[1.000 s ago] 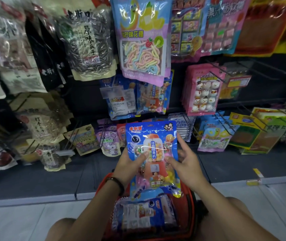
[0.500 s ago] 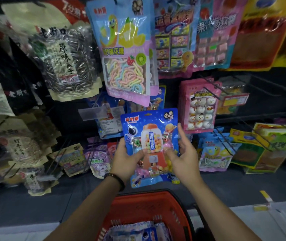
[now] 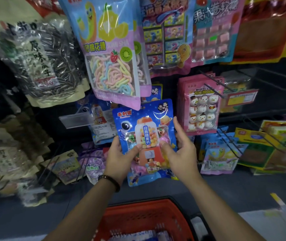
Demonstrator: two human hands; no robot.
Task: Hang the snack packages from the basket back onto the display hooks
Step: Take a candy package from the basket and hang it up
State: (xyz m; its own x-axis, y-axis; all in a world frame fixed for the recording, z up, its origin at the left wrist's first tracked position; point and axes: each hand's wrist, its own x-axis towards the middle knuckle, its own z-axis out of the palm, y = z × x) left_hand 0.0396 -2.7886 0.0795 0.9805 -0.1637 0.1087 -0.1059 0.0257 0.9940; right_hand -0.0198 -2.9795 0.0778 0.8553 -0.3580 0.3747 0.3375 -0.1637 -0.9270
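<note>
A blue candy package (image 3: pixel 145 122) printed with a gumball machine is held upright in front of the display wall. My left hand (image 3: pixel 119 155) grips its left edge, thumb across the front. My right hand (image 3: pixel 178 150) holds the right edge, thumb on the front and fingers behind. The package's top edge sits just under a hanging pastel marshmallow bag (image 3: pixel 111 63). More blue packages of the same kind (image 3: pixel 100 122) hang behind it to the left. Below my arms the red basket (image 3: pixel 138 216) shows, with a blue package (image 3: pixel 138 236) inside.
Sunflower-seed bags (image 3: pixel 41 60) hang at the left, a pink snowman marshmallow pack (image 3: pixel 201 105) at the right. Bare metal hooks (image 3: pixel 213 84) jut out toward me on the right. Low rows hold purple (image 3: pixel 90 164) and green-yellow packs (image 3: pixel 267 146). A pale floor edge (image 3: pixel 269 223) lies bottom right.
Both hands have lifted the blue candy package out of the basket and up toward the display wall. The basket has dropped lower in view.
</note>
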